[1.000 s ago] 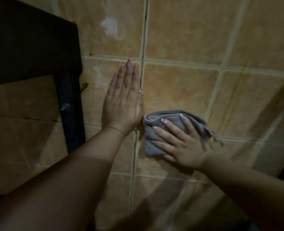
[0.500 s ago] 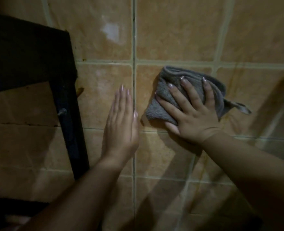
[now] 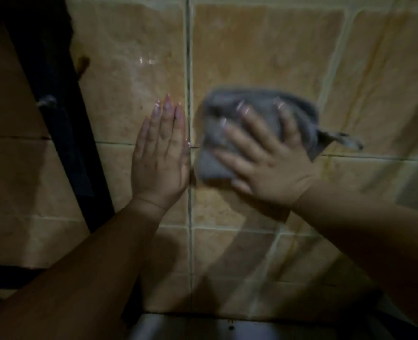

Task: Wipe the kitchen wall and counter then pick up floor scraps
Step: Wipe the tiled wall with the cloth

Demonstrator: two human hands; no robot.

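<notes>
A tan tiled wall [image 3: 264,52] with pale grout fills the view. My right hand [image 3: 269,165] lies with spread, straight fingers on a folded grey cloth [image 3: 259,104] and presses it flat to the wall, just right of a dark vertical grout line. The cloth is blurred; a small loop tag [image 3: 345,139] sticks out at its right. My left hand [image 3: 161,158] rests flat on the wall left of that grout line, fingers straight and together, close beside the cloth.
A dark frame or post [image 3: 63,114] runs down the left side, with a small knob [image 3: 46,101] on it. At the bottom edge a pale surface [image 3: 203,327] meets the wall. Shadows of my arms fall across the lower tiles.
My right hand has slid the cloth down the wall from its higher spot half a second ago. The view has tilted down, showing the pale surface at the bottom. My left hand stays flat.
</notes>
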